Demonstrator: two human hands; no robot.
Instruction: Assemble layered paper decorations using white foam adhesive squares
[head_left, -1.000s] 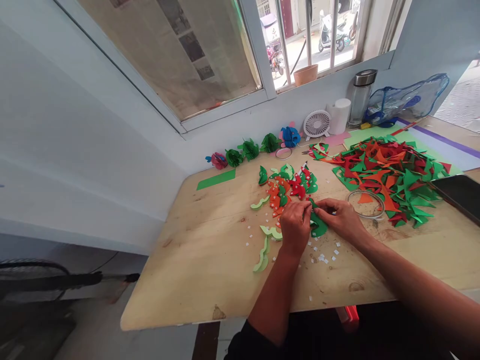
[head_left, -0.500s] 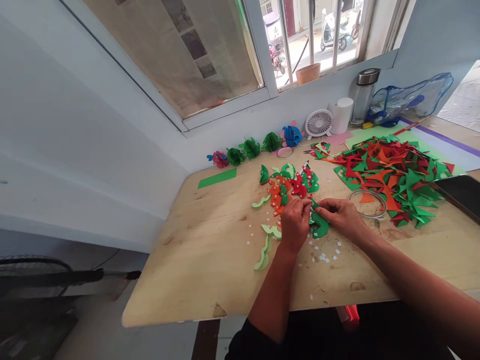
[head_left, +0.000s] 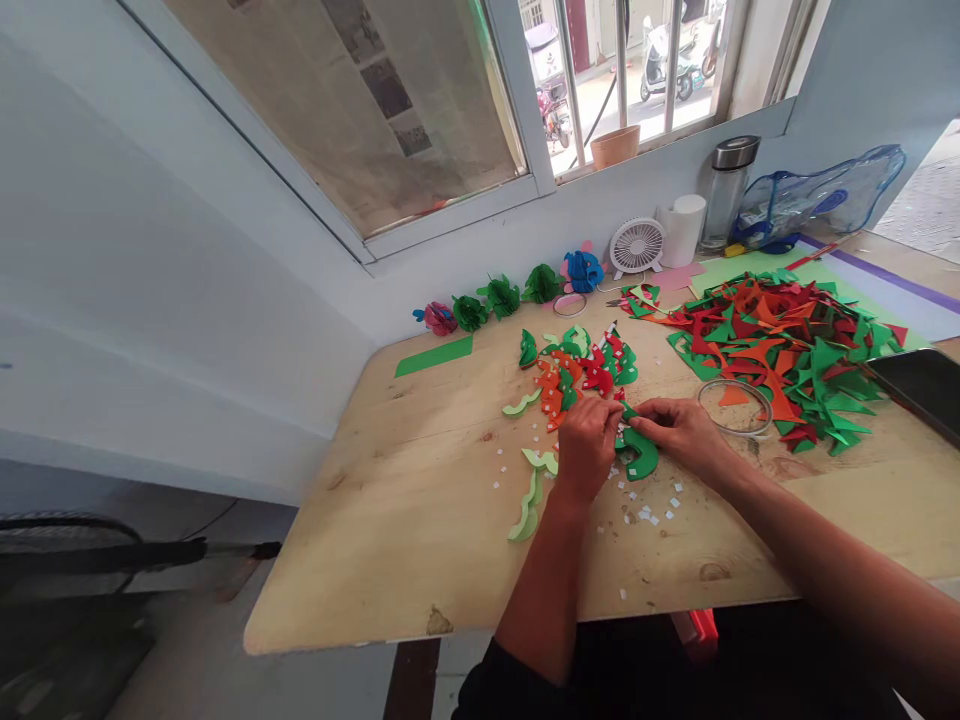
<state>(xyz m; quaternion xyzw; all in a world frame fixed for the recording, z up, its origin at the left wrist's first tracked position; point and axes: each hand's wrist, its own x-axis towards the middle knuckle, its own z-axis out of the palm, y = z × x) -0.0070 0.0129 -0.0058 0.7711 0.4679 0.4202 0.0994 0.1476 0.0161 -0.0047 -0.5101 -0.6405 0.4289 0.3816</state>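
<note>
A curved green paper strip (head_left: 642, 460) with wavy edges lies between my hands, just above the table. My right hand (head_left: 681, 430) pinches its upper end between thumb and fingers. My left hand (head_left: 589, 445) is closed with its fingertips pressed together beside the strip; what they hold is too small to make out. Small white squares (head_left: 646, 515) are scattered below the hands. Beyond the fingers lie orange paper pieces (head_left: 553, 385) and red paper pieces (head_left: 598, 374) dotted with white squares. Pale green wavy strips (head_left: 529, 508) rest left of my left hand.
A heap of red, orange and green paper scraps (head_left: 780, 345) covers the right side, with a tape roll (head_left: 735, 408) at its edge. A phone (head_left: 919, 395) lies far right. Along the wall stand folded paper figures (head_left: 501, 296), a small fan (head_left: 637, 246) and a glass bottle (head_left: 727, 195).
The green strip has turned slightly between my fingers, and a white square seen on its lower end no longer shows. My left hand has shifted a little to the left.
</note>
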